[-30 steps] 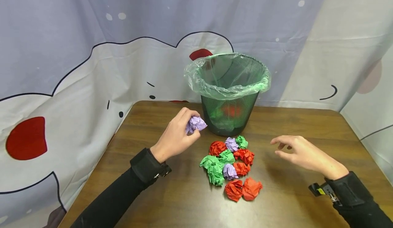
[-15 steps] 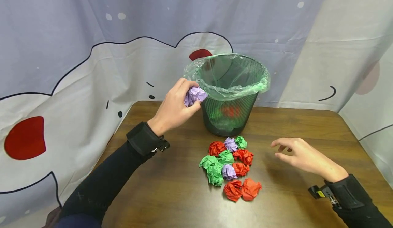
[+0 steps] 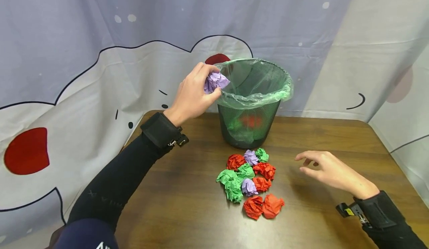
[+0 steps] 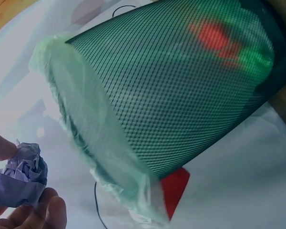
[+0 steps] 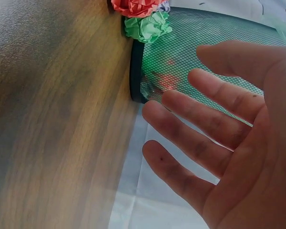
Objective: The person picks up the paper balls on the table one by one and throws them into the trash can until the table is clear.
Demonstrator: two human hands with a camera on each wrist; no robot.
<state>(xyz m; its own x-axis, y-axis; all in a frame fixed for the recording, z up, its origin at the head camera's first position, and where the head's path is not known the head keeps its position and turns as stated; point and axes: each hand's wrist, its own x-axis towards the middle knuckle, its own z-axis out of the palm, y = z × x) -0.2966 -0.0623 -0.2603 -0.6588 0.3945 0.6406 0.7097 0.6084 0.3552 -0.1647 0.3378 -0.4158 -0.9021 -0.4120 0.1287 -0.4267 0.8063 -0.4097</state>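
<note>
My left hand [image 3: 191,92] pinches a crumpled purple paper ball [image 3: 217,81] between thumb and fingers, at the left side of the bin's rim. In the left wrist view the purple ball [image 4: 21,179] shows beside the bin's mouth. The mesh wastebasket [image 3: 246,126] stands upright at the back of the table, lined with a clear plastic bag [image 3: 258,100]. Red and green paper shows through its mesh low down. My right hand [image 3: 330,169] hovers over the table's right side with relaxed fingers, holding nothing; its spread fingers [image 5: 195,143] fill much of the right wrist view.
In front of the bin several red, green and purple paper balls lie clustered, among them a green one [image 3: 233,190] and a red one [image 3: 273,206]. The wooden table [image 3: 174,204] ends at a patterned curtain [image 3: 151,14] behind the bin.
My left hand has risen with the purple paper ball, from low beside the bin up to its rim. The right hand has stayed in place.
</note>
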